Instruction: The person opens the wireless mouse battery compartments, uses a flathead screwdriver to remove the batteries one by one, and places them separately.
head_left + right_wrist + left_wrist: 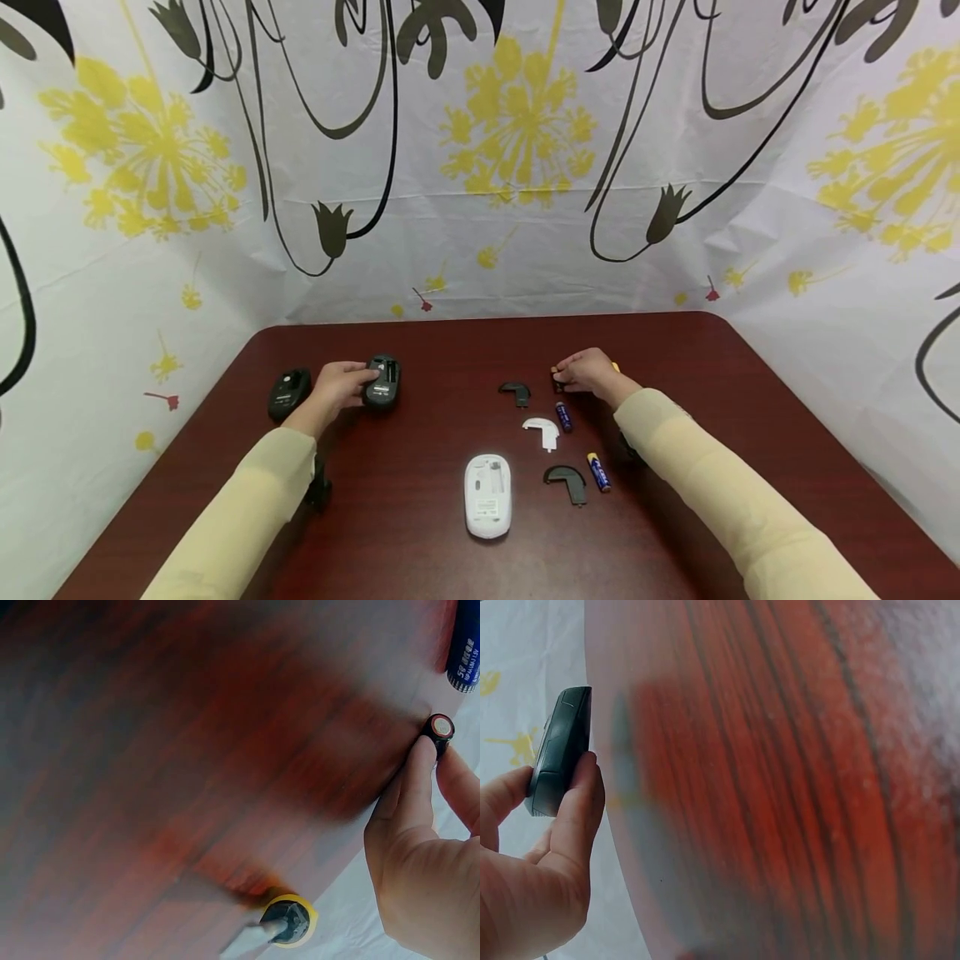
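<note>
My left hand [337, 390] grips a black computer mouse [384, 385] by its side, thumb and fingers on opposite edges. The mouse's underside faces up, and its battery slot is uncovered. In the left wrist view the mouse [561, 750] appears edge-on between the thumb and fingers. Toward the table's far right, my right hand [591, 372] pinches a small dark battery [440, 729] between thumb and fingertips. Just in front of that hand lies a blue battery [564, 417]. A small black battery cover [515, 392] is to its left.
A second black mouse [288, 394] lies left of my left hand. Nearer me are an upturned white mouse [487, 496], a white cover [543, 433], a dark grey cover [567, 482] and another blue battery [599, 472]. A yellow-and-black screwdriver [289, 921] lies by my right wrist.
</note>
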### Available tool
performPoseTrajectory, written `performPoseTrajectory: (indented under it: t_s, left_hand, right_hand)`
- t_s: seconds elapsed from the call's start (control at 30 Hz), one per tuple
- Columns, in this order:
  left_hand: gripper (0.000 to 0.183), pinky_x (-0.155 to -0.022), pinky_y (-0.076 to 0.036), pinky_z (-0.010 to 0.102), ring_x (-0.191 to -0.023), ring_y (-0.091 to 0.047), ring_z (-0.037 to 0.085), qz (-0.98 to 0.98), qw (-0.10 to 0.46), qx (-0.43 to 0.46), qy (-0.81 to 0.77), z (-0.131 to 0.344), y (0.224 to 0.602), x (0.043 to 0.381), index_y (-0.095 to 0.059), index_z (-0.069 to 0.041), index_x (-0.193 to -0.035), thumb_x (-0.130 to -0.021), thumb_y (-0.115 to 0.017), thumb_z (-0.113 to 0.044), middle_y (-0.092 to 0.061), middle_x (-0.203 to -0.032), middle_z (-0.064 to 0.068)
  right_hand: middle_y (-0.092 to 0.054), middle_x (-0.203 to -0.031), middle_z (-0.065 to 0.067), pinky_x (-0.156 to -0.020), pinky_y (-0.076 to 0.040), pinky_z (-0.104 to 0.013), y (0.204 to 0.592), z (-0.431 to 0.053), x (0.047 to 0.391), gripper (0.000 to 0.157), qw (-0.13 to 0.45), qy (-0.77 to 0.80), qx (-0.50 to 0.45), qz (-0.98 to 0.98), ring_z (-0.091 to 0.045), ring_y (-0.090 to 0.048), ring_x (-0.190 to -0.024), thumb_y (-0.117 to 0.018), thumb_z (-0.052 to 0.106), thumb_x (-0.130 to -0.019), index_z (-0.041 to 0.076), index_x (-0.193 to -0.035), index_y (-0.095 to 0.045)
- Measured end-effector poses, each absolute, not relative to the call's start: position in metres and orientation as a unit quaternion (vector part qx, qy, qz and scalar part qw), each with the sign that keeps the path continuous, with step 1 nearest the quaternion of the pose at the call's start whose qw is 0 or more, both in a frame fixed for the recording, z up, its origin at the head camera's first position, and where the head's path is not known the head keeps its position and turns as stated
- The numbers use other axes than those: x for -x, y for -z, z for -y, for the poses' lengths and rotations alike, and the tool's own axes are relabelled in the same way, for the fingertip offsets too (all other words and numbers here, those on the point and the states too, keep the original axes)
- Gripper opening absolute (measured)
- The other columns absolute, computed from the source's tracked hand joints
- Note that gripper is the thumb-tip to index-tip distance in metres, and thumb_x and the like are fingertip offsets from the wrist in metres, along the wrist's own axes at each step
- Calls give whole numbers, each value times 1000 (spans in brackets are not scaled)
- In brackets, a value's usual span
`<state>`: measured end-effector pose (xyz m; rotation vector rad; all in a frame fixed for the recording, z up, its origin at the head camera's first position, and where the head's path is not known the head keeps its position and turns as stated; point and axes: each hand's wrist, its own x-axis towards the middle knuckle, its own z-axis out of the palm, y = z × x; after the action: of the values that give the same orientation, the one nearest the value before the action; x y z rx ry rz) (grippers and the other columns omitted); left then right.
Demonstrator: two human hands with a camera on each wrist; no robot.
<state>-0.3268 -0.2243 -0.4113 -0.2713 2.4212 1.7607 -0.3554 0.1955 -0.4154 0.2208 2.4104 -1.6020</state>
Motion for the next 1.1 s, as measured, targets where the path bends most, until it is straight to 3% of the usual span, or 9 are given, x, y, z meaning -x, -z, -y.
performPoseTrajectory:
  t_s: [0.83,1.1]
  left_hand:
    - [55,-86,-55,42,-126,-45,41,-830,77,89,-545,231,415,326,-42,8,-141,-97,-60,-19,-42,-140,30]
    - [46,-77,-58,39,-112,-56,40,-868,30,77,-490,231,416,325,-54,11,-129,-94,-63,-17,-53,-128,31]
  right_hand:
    - [-62,-114,-23,-80,-57,-39,415,-195,353,24,110,545,-73,-828,-33,-63,-103,-63,-3,-91,-12,-113,-61]
    - [-61,-117,-24,-80,-57,-38,414,-197,350,25,111,551,-73,-824,-33,-62,-104,-63,-3,-91,-13,-115,-60]
